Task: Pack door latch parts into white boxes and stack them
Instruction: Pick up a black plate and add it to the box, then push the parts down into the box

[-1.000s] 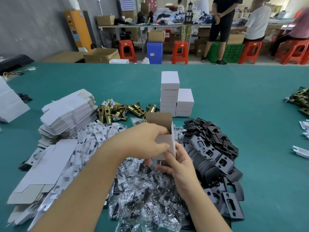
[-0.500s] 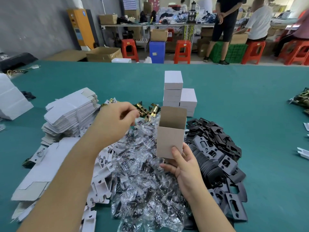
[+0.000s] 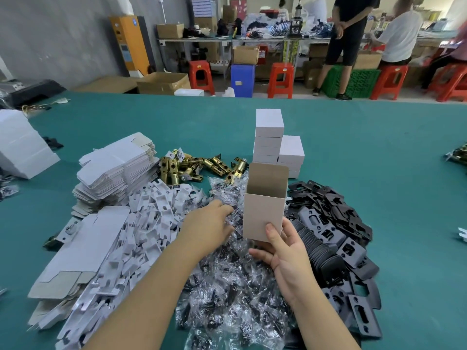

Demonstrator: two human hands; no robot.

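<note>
At the far left edge of the green table (image 3: 379, 152) you have a white block of boxes (image 3: 22, 145). Next to it stands a pile of flat, unfolded white cartons (image 3: 116, 168), and more flat cartons (image 3: 83, 248) lie in front of it. Just right of these is a heap of white plastic inserts (image 3: 149, 223), and behind that heap the brass latch bolts (image 3: 192, 165) lie together.

Your left hand (image 3: 209, 228) reaches into the heap of small clear bags with dark parts (image 3: 232, 286). Its fingertips are among the bags and hidden there, so you cannot tell if the fingers grip a bag or are only touching.

Your right hand (image 3: 283, 251) holds the open box (image 3: 265, 205) upright above the bags. The thumb presses on the front wall and the other fingers are curled under the bottom. The top flap stands up, and what shows of the inside looks bare.

Behind the open box, closed white boxes (image 3: 270, 137) are stacked in two columns touching each other; the left column is higher. To the right of your hand lies a pile of black strike plates (image 3: 336, 228). At the far right edge some more brass parts (image 3: 458, 155) are only partly visible.
</note>
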